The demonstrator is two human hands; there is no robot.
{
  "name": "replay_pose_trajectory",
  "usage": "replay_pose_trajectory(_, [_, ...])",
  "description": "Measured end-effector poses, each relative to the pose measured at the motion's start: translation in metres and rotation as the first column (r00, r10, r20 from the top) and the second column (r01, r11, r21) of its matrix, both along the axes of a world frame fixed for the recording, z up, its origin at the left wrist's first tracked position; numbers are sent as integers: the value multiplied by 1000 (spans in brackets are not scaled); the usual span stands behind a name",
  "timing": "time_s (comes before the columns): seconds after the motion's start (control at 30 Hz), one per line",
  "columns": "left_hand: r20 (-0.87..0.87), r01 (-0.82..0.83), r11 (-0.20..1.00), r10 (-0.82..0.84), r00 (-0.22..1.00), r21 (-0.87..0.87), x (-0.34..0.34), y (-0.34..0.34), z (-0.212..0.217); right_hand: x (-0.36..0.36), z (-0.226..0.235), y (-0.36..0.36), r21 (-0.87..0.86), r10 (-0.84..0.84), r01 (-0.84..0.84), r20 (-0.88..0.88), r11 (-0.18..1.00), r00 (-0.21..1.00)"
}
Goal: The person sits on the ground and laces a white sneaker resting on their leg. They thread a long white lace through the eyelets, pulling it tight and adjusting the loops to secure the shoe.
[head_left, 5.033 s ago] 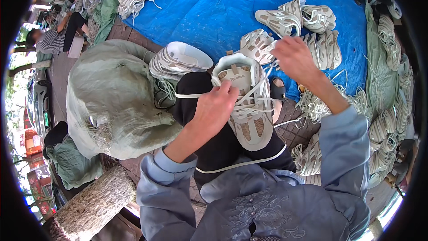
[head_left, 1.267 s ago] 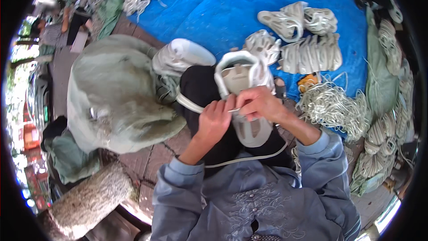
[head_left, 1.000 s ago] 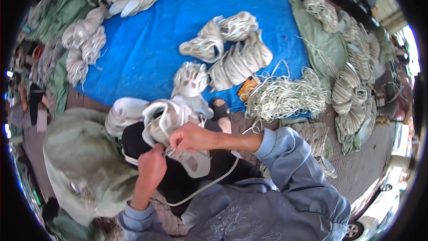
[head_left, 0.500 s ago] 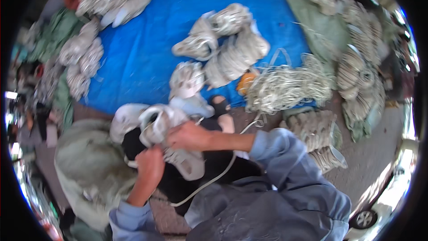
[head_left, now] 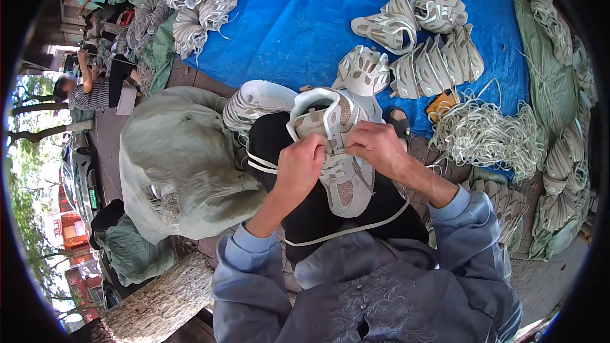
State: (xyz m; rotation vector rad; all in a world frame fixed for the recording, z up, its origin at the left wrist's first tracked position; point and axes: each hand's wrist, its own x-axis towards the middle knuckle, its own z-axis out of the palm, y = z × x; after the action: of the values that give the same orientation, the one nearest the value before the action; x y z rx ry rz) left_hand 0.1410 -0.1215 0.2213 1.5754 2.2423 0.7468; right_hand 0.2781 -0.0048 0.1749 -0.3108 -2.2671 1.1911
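Observation:
A beige and white shoe upper [head_left: 347, 192] with mesh panels and no sole lies over my black-trousered lap, its toe pointing toward me. My left hand [head_left: 301, 164] is closed at the left eyelet row, pinching a pale shoelace [head_left: 343, 234], which trails across my thighs. My right hand [head_left: 381, 147] pinches the right eyelet edge of the upper; any lace between those fingertips is hidden. Short rungs of lace cross the upper's front between my hands. Just beyond it, another upper [head_left: 363, 71] and a nested stack of uppers [head_left: 257, 105] sit close by.
A blue tarp [head_left: 286, 38] spreads ahead, bearing rows of uppers [head_left: 438, 67] and a tangled heap of laces [head_left: 489, 136] beside an orange object [head_left: 443, 107]. A stuffed pale sack [head_left: 184, 159] stands at my left. Another person [head_left: 92, 92] sits farther off, left.
The view has swung left, so the scene sits farther right. My fingertips now meet across the eyelet rows; before, my left hand was lower, beside the upper.

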Motion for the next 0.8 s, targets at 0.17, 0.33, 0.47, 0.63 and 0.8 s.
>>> replay_pose_trajectory(0.17, [54,-33,995,38,998,-95,3,9,-4,-4,2,-6,408,-112,70,80,910,990])
replay_pose_trajectory(0.33, [199,-71,994,87,976,-86,7,14,-6,-11,4,-14,527,-133,68,86,847,987])
replay_pose_trajectory(0.47, [149,36,983,-8,989,-182,0,18,-4,1,-4,1,167,-29,29,-3,985,1000])
replay_pose_trajectory(0.63, [143,200,928,-162,976,-314,-13,32,-5,-9,-6,3,54,-56,51,87,997,995])
replay_pose_trajectory(0.8, [217,330,885,-269,938,-328,-30,15,9,-12,10,3,-283,156,-98,190,954,969])
